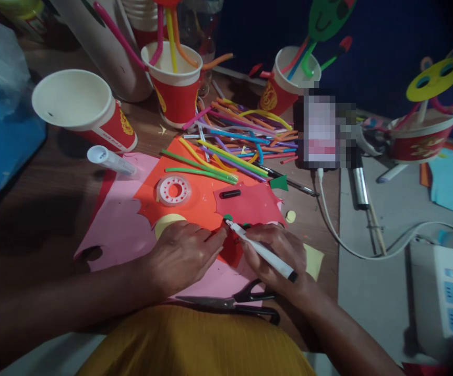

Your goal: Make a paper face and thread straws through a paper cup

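My right hand [279, 256] is closed around a white marker [267, 254], uncapped, its tip by the left fingertips. Between my hands lies a red paper piece [232, 253] with small dark marks and green spots at its upper edge. My left hand [189, 253], fingers bent and together, presses on the piece's left edge; the fingertips are partly hidden. Just above sit a red foam sheet [252, 203] and a black marker cap [230, 194]. Under my hands spread orange [152, 198] and pink [122, 224] sheets. Black-handled scissors [226, 303] lie close to my body.
A roll of tape [174, 191] and a clear tube [111, 160] rest on the sheets. Behind is a pile of coloured sticks [246, 130]. Red paper cups [81, 107] stand around the back. At right are a phone [320, 130], its white cable [330, 224] and a power strip [440, 292].
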Demonstrator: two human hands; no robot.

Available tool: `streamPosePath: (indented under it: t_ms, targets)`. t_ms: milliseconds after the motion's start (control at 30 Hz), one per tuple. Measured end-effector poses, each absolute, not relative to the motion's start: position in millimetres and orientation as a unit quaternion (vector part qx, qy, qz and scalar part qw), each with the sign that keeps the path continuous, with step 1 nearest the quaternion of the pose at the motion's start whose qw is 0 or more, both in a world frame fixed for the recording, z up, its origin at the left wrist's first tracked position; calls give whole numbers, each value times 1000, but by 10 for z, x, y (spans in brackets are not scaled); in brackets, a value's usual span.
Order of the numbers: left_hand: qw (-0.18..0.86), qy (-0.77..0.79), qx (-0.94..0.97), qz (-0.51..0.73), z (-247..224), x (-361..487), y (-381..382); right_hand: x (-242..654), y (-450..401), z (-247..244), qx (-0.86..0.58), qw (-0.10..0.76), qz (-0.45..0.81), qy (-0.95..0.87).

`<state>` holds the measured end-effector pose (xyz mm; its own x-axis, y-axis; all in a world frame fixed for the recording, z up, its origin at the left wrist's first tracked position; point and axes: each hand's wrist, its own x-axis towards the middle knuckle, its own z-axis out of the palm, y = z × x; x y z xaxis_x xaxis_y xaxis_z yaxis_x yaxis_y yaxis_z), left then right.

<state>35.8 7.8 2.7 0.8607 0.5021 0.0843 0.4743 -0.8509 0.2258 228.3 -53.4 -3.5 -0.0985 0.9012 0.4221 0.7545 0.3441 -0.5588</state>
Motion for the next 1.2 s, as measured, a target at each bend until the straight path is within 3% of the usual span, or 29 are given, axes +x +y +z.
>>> streamPosePath:
  t_ms: [1200]
  targets:
    - [106,263,956,72,3,351,76,2324,-562,-62,-572,370,126,-721]
